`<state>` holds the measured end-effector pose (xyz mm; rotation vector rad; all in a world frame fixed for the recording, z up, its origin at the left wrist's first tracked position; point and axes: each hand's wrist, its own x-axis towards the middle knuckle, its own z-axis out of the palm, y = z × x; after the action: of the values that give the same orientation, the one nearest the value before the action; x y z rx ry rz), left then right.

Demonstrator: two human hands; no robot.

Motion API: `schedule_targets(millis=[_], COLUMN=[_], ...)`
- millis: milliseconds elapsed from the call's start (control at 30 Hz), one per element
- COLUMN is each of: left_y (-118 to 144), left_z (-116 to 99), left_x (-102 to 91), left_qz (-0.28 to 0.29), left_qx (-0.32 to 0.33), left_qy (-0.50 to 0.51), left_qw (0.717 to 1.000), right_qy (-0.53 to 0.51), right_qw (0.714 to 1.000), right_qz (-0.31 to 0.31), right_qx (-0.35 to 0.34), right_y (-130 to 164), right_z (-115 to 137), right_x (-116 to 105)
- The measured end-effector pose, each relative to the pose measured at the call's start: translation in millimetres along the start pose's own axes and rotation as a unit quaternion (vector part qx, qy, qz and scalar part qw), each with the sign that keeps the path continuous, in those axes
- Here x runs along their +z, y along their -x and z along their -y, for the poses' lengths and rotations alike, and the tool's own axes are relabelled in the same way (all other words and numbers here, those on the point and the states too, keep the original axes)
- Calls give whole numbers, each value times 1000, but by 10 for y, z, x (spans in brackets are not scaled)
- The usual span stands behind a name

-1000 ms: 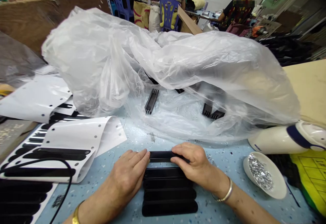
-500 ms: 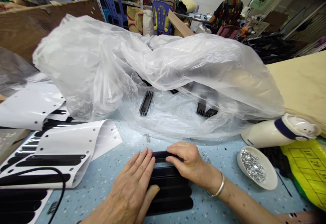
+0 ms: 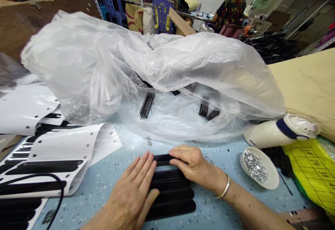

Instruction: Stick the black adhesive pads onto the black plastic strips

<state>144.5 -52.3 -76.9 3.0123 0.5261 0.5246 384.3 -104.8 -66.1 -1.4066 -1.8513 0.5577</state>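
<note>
A narrow black plastic strip [image 3: 162, 158] lies crosswise on the speckled blue tabletop. My right hand [image 3: 196, 163] pinches its right end between thumb and fingers. My left hand [image 3: 128, 195] lies flat with its fingers stretched out, fingertips against the strip's left end. Just below, several more black strips [image 3: 174, 195] with rounded ends lie side by side in a row. My left hand covers their left ends, and my right hand overhangs the upper right one.
A large clear plastic bag [image 3: 104, 55] spreads behind, with black slotted pieces [image 3: 147, 105] in it. White sheets [image 3: 62, 146] bearing black strips lie left, beside a black cable [image 3: 62, 195]. At right are a bowl of silvery bits [image 3: 274, 183] and a cream bottle [image 3: 264, 134]. Two people sit farther back.
The whole view has shifted slightly, with things appearing a little farther left. Both hands keep the same pose on the strips.
</note>
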Motion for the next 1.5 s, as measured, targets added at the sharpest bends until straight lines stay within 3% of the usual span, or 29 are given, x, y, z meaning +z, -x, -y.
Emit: schedule_targets(millis=[133,367,567,700,767,967,1133,1267,1400,1500], left_y=[21,0,-53,-94,-149,-299,-188,-168,-240,-164], left_z=[8,20,21,9,-26,-146,-186,-250,-254,-306], left_x=[14,8,-59,-115,-118,52,95,36,71,50], left_qz=[6,6,-24,-44,-41,42,27,7,17,-34], left_qx=[-2,3,10,6,4,32,46,-13,-43,-86], left_qy=[6,-1,-2,0,13,51,88,70,61,103], left_qw=[1000,1000,1000,999,999,997,995,997,997,990], right_qy=[1,-90,-83,-20,-2,61,117,214,191,181], right_qw=[1000,995,973,977,978,980,982,970,975,978], right_qz=[20,-20,-156,-126,-115,-115,-87,-94,-99,-91], right_qx=[-3,34,151,173,174,153,117,72,48,56], right_y=[12,9,118,187,189,195,302,383,452,418], right_z=[-16,-97,-138,-148,-141,-95,100,306,372,342], right_x=[-15,-46,-180,-139,-68,114,52,245,521,469])
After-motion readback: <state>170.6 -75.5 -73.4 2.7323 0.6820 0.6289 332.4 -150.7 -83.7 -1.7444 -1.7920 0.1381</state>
